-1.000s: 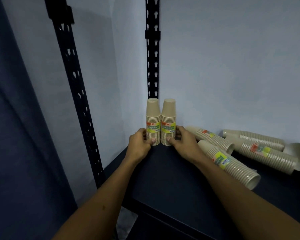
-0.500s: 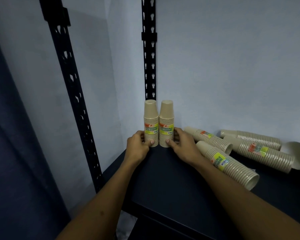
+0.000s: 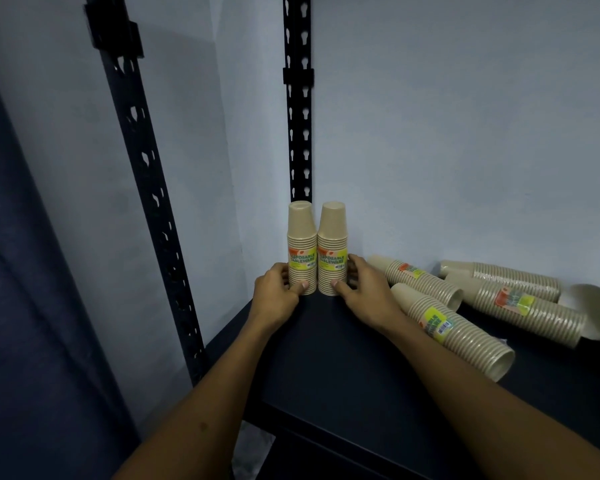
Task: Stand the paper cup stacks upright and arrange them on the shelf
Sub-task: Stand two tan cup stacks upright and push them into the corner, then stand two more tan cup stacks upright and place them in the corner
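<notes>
We hold two upright cup stacks in the back corner of the dark shelf (image 3: 326,358), at 12 o'clock from us, rims down and touching side by side. Our left hand (image 3: 274,294) curls round the base of the left stack (image 3: 302,247), thumb across its front near the bottom. Our right hand (image 3: 362,289) grips the right stack (image 3: 332,247) the same way, thumb on the front, fingers wrapped behind at the height of the yellow label. Both stacks stand straight, just in front of the rear black upright post (image 3: 298,98).

At 2 o'clock, four more stacks lie on their sides on the shelf. The nearest lying stack (image 3: 458,332) points its open mouth toward us and lies just beside our right forearm. A second lying stack (image 3: 420,280) sits behind it, close to the right hand. Two farther lying stacks (image 3: 520,306) rest near the wall at 3 o'clock, one in front of the other.

A front upright post (image 3: 146,168) rises at 10 o'clock. White plates (image 3: 593,310) show at the right edge.
</notes>
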Tool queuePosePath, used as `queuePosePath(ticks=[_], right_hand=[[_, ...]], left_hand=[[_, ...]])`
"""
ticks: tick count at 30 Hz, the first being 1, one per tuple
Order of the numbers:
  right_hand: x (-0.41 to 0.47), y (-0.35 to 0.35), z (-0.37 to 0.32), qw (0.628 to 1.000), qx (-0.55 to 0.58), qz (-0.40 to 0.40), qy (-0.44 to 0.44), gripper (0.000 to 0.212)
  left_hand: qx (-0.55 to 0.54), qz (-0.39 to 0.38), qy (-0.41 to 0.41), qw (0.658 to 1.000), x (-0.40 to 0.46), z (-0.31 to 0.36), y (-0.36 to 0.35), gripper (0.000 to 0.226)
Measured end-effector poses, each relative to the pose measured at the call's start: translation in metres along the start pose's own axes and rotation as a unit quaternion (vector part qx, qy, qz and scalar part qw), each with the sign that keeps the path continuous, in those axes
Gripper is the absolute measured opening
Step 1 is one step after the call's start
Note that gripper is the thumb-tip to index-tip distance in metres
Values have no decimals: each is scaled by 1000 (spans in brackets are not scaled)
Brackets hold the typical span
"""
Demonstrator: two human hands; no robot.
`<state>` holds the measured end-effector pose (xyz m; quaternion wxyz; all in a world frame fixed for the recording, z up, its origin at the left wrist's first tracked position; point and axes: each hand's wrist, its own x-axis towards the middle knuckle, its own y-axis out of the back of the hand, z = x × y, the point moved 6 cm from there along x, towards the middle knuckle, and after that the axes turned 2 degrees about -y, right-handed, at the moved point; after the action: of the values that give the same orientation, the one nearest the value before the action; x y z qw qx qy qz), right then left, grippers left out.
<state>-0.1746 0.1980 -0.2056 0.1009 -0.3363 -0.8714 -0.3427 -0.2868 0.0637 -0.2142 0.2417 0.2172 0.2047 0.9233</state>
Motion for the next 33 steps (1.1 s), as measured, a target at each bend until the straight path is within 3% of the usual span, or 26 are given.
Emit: queuePosePath(ticks=[6, 12, 18, 25, 30, 33], right_hand=[[-11, 2, -6, 998, -56, 1, 9, 41], [-36, 10, -14, 991, -128, -1, -33, 50], [-81, 17, -22, 979, -192, -70, -1, 37], [-151, 49, -32, 967, -211, -134, 59, 32], [-196, 97, -30, 970, -203, -121, 53, 25], [-213, 138, -21, 977, -202, -60, 13, 18]], left_hand=[[-19, 14, 23, 999, -7, -2, 8, 68], [-5, 93, 42, 995, -29, 0, 28, 43], [43, 44, 5, 998, -57, 11, 28, 21], [172, -41, -31, 984, -89, 26, 13, 18], [222, -71, -44, 972, -111, 56, -19, 20], [209, -68, -32, 975, -124, 80, -45, 18]])
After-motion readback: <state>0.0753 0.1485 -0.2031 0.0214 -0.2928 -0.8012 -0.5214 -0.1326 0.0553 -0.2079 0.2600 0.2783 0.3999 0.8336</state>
